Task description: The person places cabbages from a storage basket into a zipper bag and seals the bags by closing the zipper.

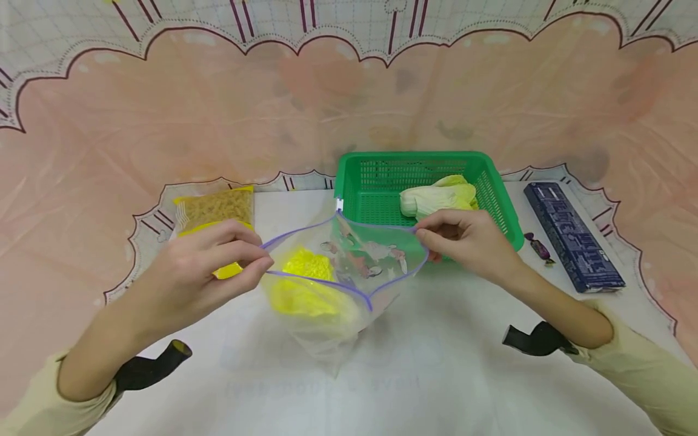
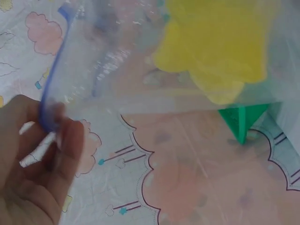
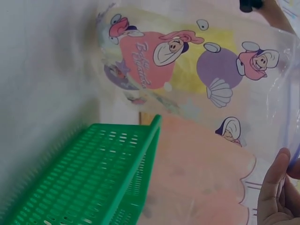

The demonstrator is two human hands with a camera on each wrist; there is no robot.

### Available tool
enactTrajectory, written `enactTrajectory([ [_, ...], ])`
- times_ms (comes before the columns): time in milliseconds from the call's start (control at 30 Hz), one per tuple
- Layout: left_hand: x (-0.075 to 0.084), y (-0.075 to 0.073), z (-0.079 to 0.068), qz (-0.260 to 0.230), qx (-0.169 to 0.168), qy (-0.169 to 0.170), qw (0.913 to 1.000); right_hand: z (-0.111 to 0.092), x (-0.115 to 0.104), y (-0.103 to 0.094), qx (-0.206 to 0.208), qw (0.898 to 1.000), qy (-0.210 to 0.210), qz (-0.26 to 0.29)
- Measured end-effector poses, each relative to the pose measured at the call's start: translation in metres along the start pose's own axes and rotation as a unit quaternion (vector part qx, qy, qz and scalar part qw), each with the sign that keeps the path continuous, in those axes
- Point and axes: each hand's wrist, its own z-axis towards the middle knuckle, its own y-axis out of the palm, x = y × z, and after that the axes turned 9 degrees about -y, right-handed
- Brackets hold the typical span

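Observation:
Between both hands hangs a clear zip bag (image 1: 376,260) with a purple zip edge, its mouth spread wide. My left hand (image 1: 218,266) pinches the left end of the rim, and my right hand (image 1: 463,239) pinches the right end. Inside lies a bright yellow object (image 1: 305,281), seen blurred through the plastic. In the right wrist view, printed cartoon figures (image 3: 173,51) cover the bag's face. Beyond the right hand is a green basket (image 1: 349,166) holding a pale green leafy vegetable (image 1: 436,198).
A pack of pasta (image 1: 218,209) with yellow edges lies behind the left hand. Right of the basket are a wrapped candy (image 1: 538,248) and a long dark blue box (image 1: 572,236). The white table (image 1: 447,375) ends at a scalloped pink-and-white cloth (image 1: 245,121).

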Motion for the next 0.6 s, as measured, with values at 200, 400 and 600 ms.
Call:
enactTrajectory([
  [200, 0.006, -0.001, -0.002, -0.004, -0.044, -0.089, 0.9951, 0.002, 0.006, 0.004, -0.019, 1.000, -0.011, 0.002],
  [400, 0.014, -0.003, -0.001, 0.002, -0.057, -0.111, 0.9922, 0.006, 0.007, 0.005, -0.021, 1.000, -0.021, -0.005],
  [600, 0.005, 0.006, -0.012, 0.010, -0.051, -0.091, 0.9945, 0.009, 0.008, 0.005, -0.027, 0.999, -0.022, -0.003],
])
